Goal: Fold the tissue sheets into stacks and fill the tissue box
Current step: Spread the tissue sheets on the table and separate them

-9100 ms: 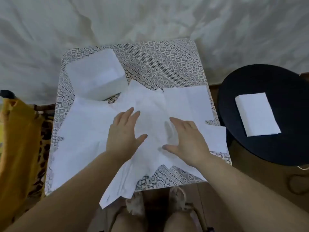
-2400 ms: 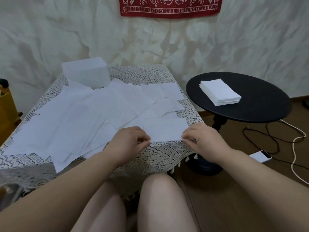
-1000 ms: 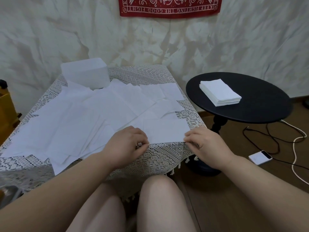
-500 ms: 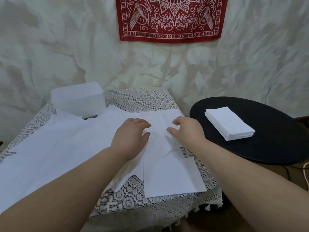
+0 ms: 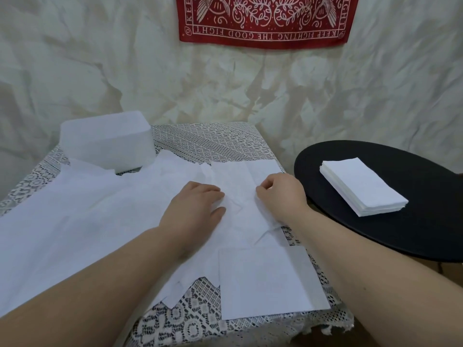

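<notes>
Tissue sheets lie spread and overlapping on the lace-covered table, reaching its near and left edges. Tissue box stands at the table's far-left corner. Left hand rests flat, fingers together, on a crumpled sheet; right hand, fingers curled, pinches it near the table's right edge. A folded sheet lies at the near-right corner. A folded stack sits on the black round table just right of it.
</notes>
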Demonstrator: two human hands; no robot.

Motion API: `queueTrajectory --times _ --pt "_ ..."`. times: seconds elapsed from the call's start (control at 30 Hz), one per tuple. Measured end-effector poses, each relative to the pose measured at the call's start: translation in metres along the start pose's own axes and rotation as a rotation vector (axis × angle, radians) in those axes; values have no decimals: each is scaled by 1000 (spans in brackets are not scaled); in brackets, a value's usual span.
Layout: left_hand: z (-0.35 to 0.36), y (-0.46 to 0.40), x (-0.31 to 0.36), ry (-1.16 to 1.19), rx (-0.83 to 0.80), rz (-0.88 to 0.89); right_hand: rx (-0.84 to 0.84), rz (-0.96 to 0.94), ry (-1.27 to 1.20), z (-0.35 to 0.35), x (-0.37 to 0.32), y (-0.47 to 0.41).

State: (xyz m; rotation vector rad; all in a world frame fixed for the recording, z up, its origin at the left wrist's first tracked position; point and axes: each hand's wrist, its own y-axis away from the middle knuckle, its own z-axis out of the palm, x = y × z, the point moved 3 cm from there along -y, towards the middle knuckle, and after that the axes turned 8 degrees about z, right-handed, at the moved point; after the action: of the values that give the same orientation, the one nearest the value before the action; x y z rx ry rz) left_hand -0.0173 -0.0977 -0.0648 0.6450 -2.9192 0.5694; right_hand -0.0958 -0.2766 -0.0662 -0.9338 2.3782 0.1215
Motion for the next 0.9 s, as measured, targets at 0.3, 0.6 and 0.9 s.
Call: queueTrajectory --times 0.3,0.6,0.9 --pt "-8 -26 10 49 35 -7 -72 -339 103 -10 13 3" --pt "-15 -36 23 51 111 -27 152 -266 -65 -25 5 5" --pt "-51 -5 47 166 264 -22 131 -78 -655 -80 -18 49"
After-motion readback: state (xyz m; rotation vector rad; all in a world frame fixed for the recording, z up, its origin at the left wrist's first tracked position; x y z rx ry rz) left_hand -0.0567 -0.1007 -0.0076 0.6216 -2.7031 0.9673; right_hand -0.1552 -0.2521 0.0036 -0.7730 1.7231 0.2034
